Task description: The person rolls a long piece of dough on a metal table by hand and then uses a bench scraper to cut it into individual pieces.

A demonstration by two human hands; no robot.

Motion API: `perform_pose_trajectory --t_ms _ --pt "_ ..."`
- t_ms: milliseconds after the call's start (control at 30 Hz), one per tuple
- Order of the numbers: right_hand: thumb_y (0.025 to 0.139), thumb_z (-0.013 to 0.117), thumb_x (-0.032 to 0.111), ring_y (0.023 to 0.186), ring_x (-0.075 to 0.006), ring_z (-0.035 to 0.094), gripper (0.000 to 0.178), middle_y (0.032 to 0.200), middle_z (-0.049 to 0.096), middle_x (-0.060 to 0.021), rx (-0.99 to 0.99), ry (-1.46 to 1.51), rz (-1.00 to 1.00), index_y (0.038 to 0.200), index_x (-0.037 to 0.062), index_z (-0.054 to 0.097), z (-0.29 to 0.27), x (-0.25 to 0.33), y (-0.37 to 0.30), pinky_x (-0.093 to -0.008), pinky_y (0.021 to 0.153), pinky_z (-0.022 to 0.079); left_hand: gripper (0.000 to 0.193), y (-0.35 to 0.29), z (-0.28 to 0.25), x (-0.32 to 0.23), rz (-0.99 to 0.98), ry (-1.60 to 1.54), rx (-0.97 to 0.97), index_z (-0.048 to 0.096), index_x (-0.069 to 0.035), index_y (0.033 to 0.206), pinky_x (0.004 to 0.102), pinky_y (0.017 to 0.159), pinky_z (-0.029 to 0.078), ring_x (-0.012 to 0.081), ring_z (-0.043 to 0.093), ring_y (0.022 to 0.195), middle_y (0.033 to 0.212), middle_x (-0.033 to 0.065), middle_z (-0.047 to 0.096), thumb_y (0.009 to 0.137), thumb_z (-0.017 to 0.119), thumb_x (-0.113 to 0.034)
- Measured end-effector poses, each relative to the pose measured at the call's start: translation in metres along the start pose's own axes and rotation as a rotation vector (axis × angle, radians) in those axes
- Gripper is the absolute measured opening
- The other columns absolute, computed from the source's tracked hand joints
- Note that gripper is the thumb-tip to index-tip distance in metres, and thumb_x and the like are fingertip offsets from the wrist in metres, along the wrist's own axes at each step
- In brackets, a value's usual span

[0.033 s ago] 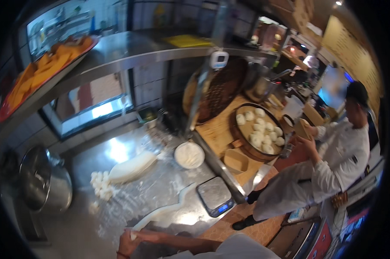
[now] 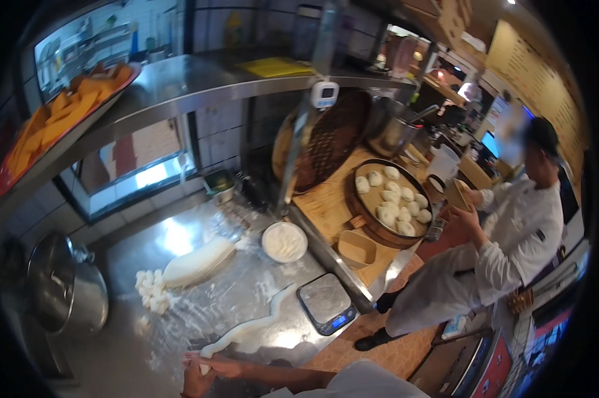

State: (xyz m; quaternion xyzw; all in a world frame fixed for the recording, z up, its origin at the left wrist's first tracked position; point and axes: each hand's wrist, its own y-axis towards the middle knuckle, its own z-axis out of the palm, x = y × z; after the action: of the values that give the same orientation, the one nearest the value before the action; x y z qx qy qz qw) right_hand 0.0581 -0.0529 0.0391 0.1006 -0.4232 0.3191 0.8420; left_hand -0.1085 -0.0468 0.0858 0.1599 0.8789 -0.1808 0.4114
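Note:
A long rope of white dough lies across the floured steel worktop, its near end running into my hands. My left hand is closed round that end, with a little dough showing between the fingers. Against it is my right hand, its fingers pressed together at the same dough; the forearm comes in from the right. Farther back rests a large lump of dough. Beside it on the left is a cluster of small cut dough pieces. Loose flour is smeared over the steel between them and the rope.
A digital scale and a bowl of flour stand right of the rope. A steel pot is at the left. Beyond a metal divider, a round steamer holds several buns. A co-worker in white stands at right, holding a small box.
The view has shifted slightly. My hands remain together at the rope's near end, with the right hand's fingers a little farther right over the dough.

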Motion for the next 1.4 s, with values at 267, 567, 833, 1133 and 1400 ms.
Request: perform_pose_trajectory --t_ms 267,567,833,1133,1400 --pt "0.104 0.057 0.034 0.087 -0.0107 0.063 0.030 0.099 0.065 -0.0035 -0.032 0.609 -0.099 0.117 0.0067 0.059 -0.021 -0.027 0.028 -0.0258 0.067 0.050 0.052 -0.015 -0.001 -0.003 -0.068 -0.002 -0.062 0.060 -0.002 0.133 0.0454 0.091 0.050 0.0363 0.064 0.109 0.118 0.0220 0.068 0.090 0.072 -0.029" --pt "0.100 0.063 0.030 0.073 -0.0185 0.060 0.022 0.079 0.060 0.0003 -0.190 0.549 0.047 0.101 0.0084 0.066 -0.033 -0.051 0.026 -0.0370 0.068 0.050 0.041 0.000 -0.006 -0.027 0.182 0.102 -0.014 0.065 -0.004 0.126 0.0475 0.090 0.049 0.0352 0.063 0.103 0.111 0.0159 0.069 0.095 0.063 -0.030" --pt "0.095 0.068 0.031 0.095 -0.0257 0.058 0.028 0.097 0.061 -0.0074 -0.179 -0.326 0.168 0.112 0.0083 0.064 -0.054 -0.028 -0.014 -0.0402 0.084 0.048 0.036 0.007 0.014 -0.039 0.022 -0.119 0.145 0.065 -0.005 0.126 0.0459 0.077 0.048 0.0295 0.061 0.088 0.101 0.0123 0.066 0.097 0.062 -0.026" --pt "0.090 0.073 0.031 0.119 -0.0337 0.056 0.043 0.119 0.063 -0.0161 -0.317 -1.212 -0.101 0.124 0.0081 0.062 -0.060 0.005 -0.062 -0.0438 0.102 0.045 0.031 0.001 0.006 0.050 -0.298 -0.361 0.447 0.065 -0.007 0.125 0.0443 0.062 0.048 0.0230 0.058 0.071 0.090 0.0082 0.063 0.098 0.061 -0.020" --pt "0.079 0.077 0.025 0.117 -0.0405 0.055 0.052 0.122 0.058 -0.0167 -0.165 -1.540 -0.083 0.123 0.0075 0.056 -0.106 -0.005 -0.040 -0.0515 0.098 0.045 0.036 0.008 -0.045 -0.005 0.146 0.227 0.098 0.070 0.000 0.109 0.0491 0.070 0.053 0.0378 0.069 0.086 0.093 0.0231 0.071 0.093 0.068 -0.032"
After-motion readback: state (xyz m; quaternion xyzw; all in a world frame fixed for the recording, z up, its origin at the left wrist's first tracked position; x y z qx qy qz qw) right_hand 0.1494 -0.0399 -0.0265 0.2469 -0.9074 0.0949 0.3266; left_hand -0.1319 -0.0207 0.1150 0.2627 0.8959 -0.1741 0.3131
